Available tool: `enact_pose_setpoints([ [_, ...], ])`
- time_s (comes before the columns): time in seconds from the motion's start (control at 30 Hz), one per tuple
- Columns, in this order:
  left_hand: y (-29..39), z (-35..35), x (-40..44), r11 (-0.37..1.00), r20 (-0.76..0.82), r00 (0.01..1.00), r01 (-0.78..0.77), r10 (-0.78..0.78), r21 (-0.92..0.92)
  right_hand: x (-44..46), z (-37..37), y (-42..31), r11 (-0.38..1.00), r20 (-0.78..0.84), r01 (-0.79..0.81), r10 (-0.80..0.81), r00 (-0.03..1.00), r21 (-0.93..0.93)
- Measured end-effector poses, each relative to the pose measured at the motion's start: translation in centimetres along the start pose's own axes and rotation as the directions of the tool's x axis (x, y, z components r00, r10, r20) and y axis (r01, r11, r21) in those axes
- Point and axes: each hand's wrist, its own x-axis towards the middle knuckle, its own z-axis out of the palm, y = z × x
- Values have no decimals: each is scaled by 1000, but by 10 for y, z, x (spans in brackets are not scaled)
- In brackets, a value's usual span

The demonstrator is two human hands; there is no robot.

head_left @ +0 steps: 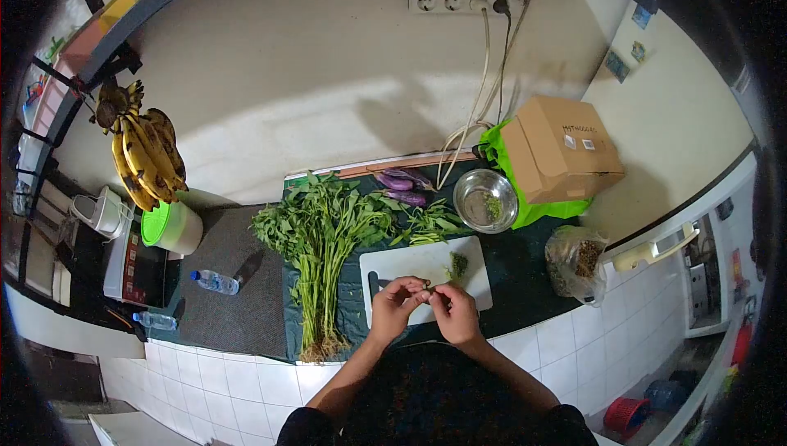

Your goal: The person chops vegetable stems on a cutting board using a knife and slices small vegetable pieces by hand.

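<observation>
My left hand (395, 308) and my right hand (455, 313) meet over the near part of a white cutting board (410, 262). Thumbs and fingers of both are pinched together around a small greenish piece (427, 288), too small to name. Just beyond the right hand, a little heap of dark green bits (458, 265) lies on the board. A large bunch of leafy greens (328, 237) with roots lies left of it. Loose stems with leaves (432, 224) rest behind the board. A metal bowl (469, 215) holds some green pieces.
Purple eggplants (403, 192) lie by the wall. At right are a cardboard box (566, 151) on a green bag and a filled plastic bag (574, 264). Bananas (147, 155) hang at left above a lidded tub (176, 229). A water bottle (216, 282) lies on the dark mat.
</observation>
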Motion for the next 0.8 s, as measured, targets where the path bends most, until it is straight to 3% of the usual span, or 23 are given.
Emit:
enact_pose_setpoints([
  [0.13, -4, 0, 1, 991, 3, 1000, 3, -2, -133, 1, -1, -3, 1000, 13, 4, -4, 1000, 5],
  [0.2, -8, 0, 2, 958, -37, 998, 29, -41, -285, 3, -1, -2, 1000, 24, 24, -25, 999, 15],
  [0.4, -4, 7, 4, 922, -176, 977, 42, -118, -386, 3, -1, -7, 998, 52, 47, -49, 997, 31],
  [0.6, -12, -3, 2, 908, -63, 961, 232, -270, -348, 0, 1, -2, 998, 37, 35, -37, 999, 50],
  [0.7, -14, -3, 2, 955, -93, 977, 166, -193, -244, -1, 1, -3, 999, 24, 35, -36, 999, 42],
  [0.8, -6, -2, 2, 945, -37, 976, 198, -215, -259, -1, 1, -5, 998, 12, 41, -42, 999, 36],
])
